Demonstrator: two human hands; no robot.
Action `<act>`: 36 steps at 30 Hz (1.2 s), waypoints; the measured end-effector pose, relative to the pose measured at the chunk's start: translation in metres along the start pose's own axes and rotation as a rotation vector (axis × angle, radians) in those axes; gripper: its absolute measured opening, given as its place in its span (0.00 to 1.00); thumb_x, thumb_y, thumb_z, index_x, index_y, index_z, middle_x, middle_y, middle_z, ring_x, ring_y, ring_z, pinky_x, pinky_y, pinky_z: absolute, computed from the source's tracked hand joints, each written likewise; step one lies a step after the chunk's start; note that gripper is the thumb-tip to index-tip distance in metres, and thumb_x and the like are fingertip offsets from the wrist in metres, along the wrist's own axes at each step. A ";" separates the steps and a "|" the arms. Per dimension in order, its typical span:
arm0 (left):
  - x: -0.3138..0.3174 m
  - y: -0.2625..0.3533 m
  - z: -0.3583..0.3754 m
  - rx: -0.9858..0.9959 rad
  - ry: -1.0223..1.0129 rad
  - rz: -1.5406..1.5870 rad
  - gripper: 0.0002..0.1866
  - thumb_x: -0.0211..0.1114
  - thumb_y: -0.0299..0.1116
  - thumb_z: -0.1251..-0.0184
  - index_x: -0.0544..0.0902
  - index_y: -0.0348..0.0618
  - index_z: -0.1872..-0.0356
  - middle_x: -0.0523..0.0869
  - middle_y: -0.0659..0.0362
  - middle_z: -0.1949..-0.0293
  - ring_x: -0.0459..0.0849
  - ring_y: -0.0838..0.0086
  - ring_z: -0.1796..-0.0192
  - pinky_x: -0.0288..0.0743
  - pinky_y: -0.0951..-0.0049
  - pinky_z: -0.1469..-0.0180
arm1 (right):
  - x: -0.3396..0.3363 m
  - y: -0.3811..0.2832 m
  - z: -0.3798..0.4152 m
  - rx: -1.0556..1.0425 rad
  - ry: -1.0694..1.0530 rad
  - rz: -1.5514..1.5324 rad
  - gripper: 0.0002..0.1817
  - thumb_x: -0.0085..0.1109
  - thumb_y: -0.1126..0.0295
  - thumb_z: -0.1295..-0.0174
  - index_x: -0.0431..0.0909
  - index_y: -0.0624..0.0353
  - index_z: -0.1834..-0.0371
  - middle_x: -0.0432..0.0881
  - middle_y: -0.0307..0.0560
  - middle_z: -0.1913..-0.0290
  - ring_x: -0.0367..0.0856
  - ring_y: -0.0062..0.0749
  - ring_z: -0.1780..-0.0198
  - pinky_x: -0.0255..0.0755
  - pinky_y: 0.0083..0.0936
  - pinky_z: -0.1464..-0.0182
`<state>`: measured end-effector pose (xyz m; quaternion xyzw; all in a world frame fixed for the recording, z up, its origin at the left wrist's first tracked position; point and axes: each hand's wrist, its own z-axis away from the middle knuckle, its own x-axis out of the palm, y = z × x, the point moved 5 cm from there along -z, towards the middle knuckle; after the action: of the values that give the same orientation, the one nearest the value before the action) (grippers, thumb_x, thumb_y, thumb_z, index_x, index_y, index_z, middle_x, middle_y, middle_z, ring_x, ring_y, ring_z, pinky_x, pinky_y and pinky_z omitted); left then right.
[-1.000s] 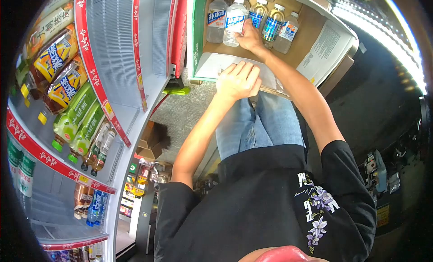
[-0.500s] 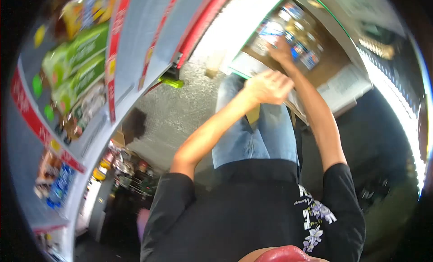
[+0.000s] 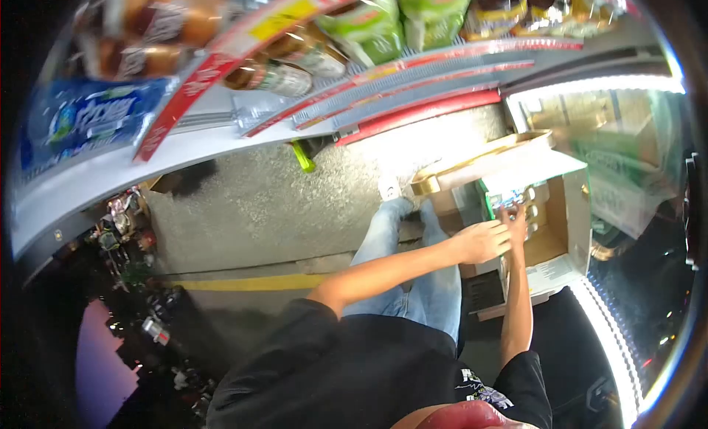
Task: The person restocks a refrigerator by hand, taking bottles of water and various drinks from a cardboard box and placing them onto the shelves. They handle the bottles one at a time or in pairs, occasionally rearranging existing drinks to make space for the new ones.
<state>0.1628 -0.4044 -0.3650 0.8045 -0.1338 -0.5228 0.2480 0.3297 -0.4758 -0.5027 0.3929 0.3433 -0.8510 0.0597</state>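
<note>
An open cardboard carton (image 3: 579, 215) with a green edge stands at my right, holding several small bottles (image 3: 531, 210) with pale caps. My right hand (image 3: 517, 226) reaches into it, and its fingers are closed around a bottle among the others; the grip is partly blurred. Just outside the carton's near side is my left hand (image 3: 481, 242), its fingers curled together close to my right wrist. Whatever the left fingers hold, if anything, is hidden.
Shelves with red price strips (image 3: 383, 73) curve along the front and left, stocked with green snack bags (image 3: 435, 16) and a blue packet (image 3: 92, 119). A long carton (image 3: 479, 160) lies beyond my legs. A bright light strip (image 3: 608, 348) runs at the right.
My view has swung, so the shelves now cross the top and the carton sits further right and lower. The right hand remains in the carton; the left stays curled nearby.
</note>
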 end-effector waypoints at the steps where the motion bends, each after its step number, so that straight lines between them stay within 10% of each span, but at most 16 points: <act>1: -0.022 -0.004 0.012 0.008 0.061 0.029 0.10 0.64 0.34 0.40 0.84 0.43 0.60 0.85 0.55 0.53 0.83 0.62 0.44 0.76 0.65 0.39 | -0.008 -0.002 0.005 -0.155 -0.019 -0.026 0.24 0.69 0.57 0.33 0.80 0.65 0.43 0.87 0.52 0.62 0.85 0.37 0.59 0.78 0.36 0.53; 4: -0.089 -0.017 0.075 -0.143 0.000 -0.013 0.19 0.65 0.35 0.40 0.83 0.41 0.48 0.82 0.51 0.43 0.79 0.58 0.36 0.73 0.59 0.33 | -0.024 -0.029 0.045 0.008 -0.121 -0.209 0.20 0.63 0.54 0.28 0.83 0.62 0.50 0.85 0.41 0.66 0.83 0.29 0.60 0.76 0.31 0.53; 8: -0.118 -0.063 0.233 -0.733 -0.614 0.033 0.22 0.62 0.38 0.33 0.79 0.45 0.39 0.85 0.49 0.42 0.85 0.54 0.39 0.78 0.50 0.39 | -0.027 -0.086 0.118 -0.066 0.069 -0.044 0.22 0.50 0.58 0.20 0.83 0.67 0.43 0.87 0.65 0.51 0.85 0.57 0.46 0.74 0.38 0.39; 10: -0.157 -0.077 0.293 -1.034 -0.915 -0.018 0.18 0.58 0.34 0.34 0.84 0.42 0.46 0.87 0.46 0.43 0.85 0.53 0.38 0.78 0.49 0.39 | -0.026 -0.108 0.151 -0.324 0.187 0.084 0.30 0.63 0.60 0.32 0.74 0.71 0.33 0.82 0.71 0.44 0.80 0.64 0.41 0.71 0.46 0.35; 19: -0.278 -0.064 0.353 -1.269 -0.384 -0.175 0.27 0.64 0.48 0.31 0.77 0.48 0.34 0.83 0.45 0.38 0.80 0.47 0.34 0.71 0.46 0.31 | -0.024 -0.100 0.156 -0.285 0.197 0.192 0.41 0.71 0.64 0.45 0.67 0.72 0.29 0.79 0.73 0.40 0.76 0.67 0.37 0.70 0.48 0.34; 33: -0.339 -0.016 0.120 -0.634 0.213 0.379 0.18 0.65 0.30 0.29 0.82 0.42 0.40 0.89 0.48 0.48 0.87 0.55 0.43 0.80 0.60 0.40 | -0.041 -0.080 0.149 -0.231 0.124 0.013 0.35 0.70 0.62 0.45 0.75 0.60 0.32 0.83 0.69 0.41 0.80 0.62 0.37 0.73 0.46 0.33; 36: -0.384 -0.004 0.047 -0.487 0.428 0.240 0.17 0.64 0.26 0.30 0.82 0.39 0.42 0.87 0.48 0.46 0.87 0.57 0.42 0.79 0.62 0.37 | -0.075 -0.122 0.141 -0.139 0.046 0.235 0.25 0.68 0.55 0.44 0.85 0.57 0.46 0.88 0.62 0.53 0.86 0.58 0.47 0.78 0.48 0.42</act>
<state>-0.0408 -0.2306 -0.0854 0.7918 -0.0436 -0.3259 0.5147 0.2472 -0.4855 -0.3196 0.4448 0.3546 -0.8030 0.1780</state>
